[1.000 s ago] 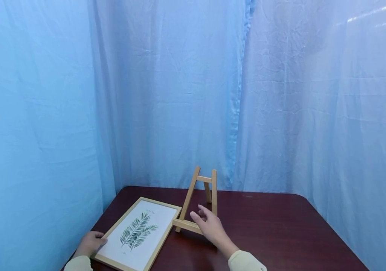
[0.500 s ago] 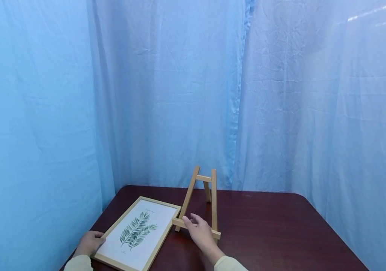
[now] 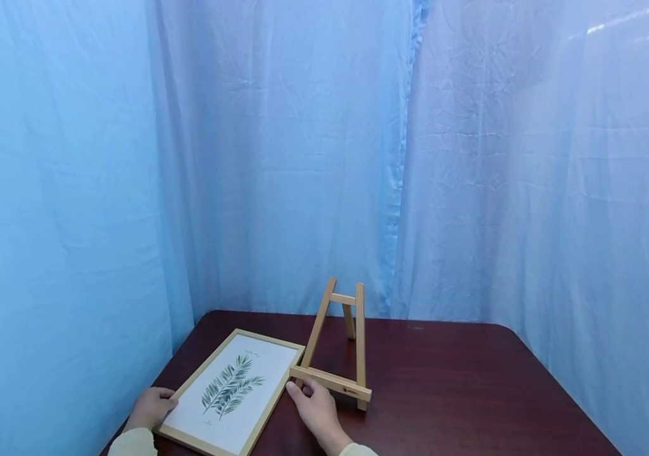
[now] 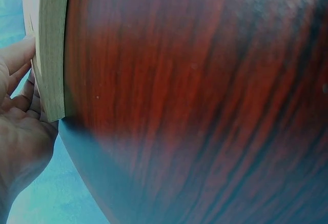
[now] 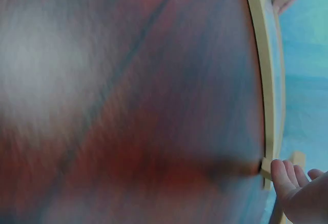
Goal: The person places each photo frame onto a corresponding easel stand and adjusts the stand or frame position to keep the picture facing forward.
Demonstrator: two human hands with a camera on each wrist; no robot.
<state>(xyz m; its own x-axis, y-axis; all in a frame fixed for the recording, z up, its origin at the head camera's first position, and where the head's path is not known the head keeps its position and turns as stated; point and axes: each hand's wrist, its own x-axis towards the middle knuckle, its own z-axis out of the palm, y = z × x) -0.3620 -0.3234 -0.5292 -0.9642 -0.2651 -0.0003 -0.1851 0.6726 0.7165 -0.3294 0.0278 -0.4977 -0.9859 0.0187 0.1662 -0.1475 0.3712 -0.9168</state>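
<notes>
A framed leaf print (image 3: 233,386) in a light wood frame lies face up on the left of the dark table. At its left edge my left hand (image 3: 150,408) grips the frame, thumb over the border and fingers under the side; the left wrist view shows the frame edge (image 4: 54,49) between them. Just right of the print stands a small wooden easel (image 3: 361,335), its ledge (image 3: 332,382) close to the frame's right side. My right hand (image 3: 317,410) is in front of the ledge's left end, fingers extended, holding nothing; in the right wrist view the fingertips overlap the ledge end.
The dark red-brown table (image 3: 444,392) stretches to the right and behind the easel, with rounded far corners. Blue curtains (image 3: 301,158) hang around its back and sides.
My right hand has moved left and toward me, from in front of the easel's right leg to beside the ledge's left end. The left hand, print and easel have stayed put.
</notes>
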